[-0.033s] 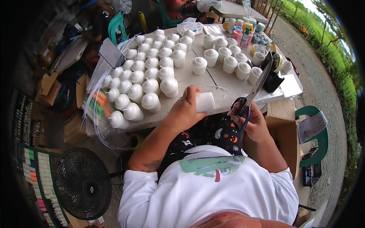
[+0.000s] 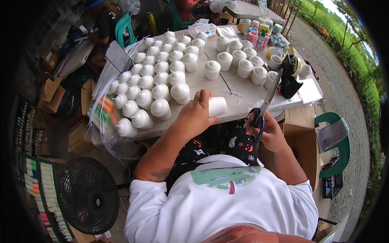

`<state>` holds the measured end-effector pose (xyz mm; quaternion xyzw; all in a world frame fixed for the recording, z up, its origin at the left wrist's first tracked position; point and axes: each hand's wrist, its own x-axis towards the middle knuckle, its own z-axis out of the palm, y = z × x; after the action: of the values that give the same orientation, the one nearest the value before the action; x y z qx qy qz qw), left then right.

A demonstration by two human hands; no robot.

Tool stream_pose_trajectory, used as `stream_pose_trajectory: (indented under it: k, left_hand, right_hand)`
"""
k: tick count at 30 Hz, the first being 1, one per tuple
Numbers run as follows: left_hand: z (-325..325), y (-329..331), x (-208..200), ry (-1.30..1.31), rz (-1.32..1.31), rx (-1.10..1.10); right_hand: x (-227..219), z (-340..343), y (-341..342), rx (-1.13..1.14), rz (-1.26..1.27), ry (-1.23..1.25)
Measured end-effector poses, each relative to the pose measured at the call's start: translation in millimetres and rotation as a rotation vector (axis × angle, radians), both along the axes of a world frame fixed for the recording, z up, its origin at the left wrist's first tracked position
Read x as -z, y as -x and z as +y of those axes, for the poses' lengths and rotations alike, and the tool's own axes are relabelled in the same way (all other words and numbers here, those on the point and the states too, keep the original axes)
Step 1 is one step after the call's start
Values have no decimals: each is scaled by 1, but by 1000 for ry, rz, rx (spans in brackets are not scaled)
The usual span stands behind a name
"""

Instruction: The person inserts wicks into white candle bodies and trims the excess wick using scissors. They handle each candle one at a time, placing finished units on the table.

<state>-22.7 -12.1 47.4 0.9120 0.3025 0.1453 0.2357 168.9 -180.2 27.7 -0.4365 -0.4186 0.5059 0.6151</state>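
Now the left hand (image 2: 194,115) has its fingers wrapped round a plain white cylinder (image 2: 217,106), smooth-sided and tipped onto its side by the near edge of the worktop (image 2: 202,87), its flat end facing right and its other end hidden by the hand. Near right, the right hand (image 2: 270,133) has its fingers around dark-handled scissors (image 2: 270,92), silver blades pointing far, while domed white candles (image 2: 161,108) stand in rows on the left

The scissors (image 2: 267,100) have shifted, their tip now further left
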Motion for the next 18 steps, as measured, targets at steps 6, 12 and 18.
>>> stream_pose_trajectory:
  k: [6, 12, 18]
  left_hand:
    - [22, -34, -30, -255, 351, 131]
    - [43, -21, -30, -47, 9, 136]
    - [37, -23, -27, -52, -193, 121]
  right_hand:
    - [70, -26, 2, -250, 30, 268]
    - [86, -26, -5, -401, 26, 183]
    - [86, -1, 10, -504, 372, 127]
